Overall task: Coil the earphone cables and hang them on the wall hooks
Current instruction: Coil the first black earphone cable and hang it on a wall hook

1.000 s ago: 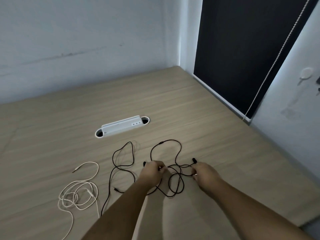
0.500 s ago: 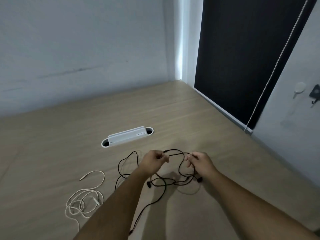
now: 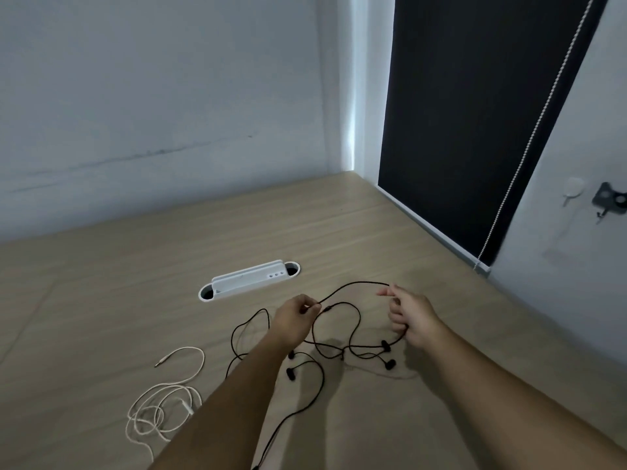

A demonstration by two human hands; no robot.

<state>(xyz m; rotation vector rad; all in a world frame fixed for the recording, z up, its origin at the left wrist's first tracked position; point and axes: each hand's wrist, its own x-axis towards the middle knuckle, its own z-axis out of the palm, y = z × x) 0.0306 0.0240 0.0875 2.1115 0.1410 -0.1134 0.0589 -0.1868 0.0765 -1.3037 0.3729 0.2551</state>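
A tangled black earphone cable (image 3: 353, 317) hangs between both hands above the wooden table (image 3: 339, 232). My left hand (image 3: 295, 317) pinches one stretch of it. My right hand (image 3: 412, 317) holds another stretch, a cable arc spanning between the two. Its earbuds (image 3: 390, 363) and loops dangle to the table below. A white earphone cable (image 3: 163, 401) lies loosely coiled on the table at lower left, untouched. On the right wall sit a white hook (image 3: 573, 189) and a dark hook (image 3: 610, 198).
A white cable-port cover (image 3: 247, 281) is set into the table behind the hands. A dark roller blind (image 3: 475, 113) with a bead chain (image 3: 529, 140) fills the window on the right. Pale walls close the far side.
Both hands lifted the black cable off the table and drew apart, stretching a span between them. The view tilted up, bringing the wall hooks into sight.
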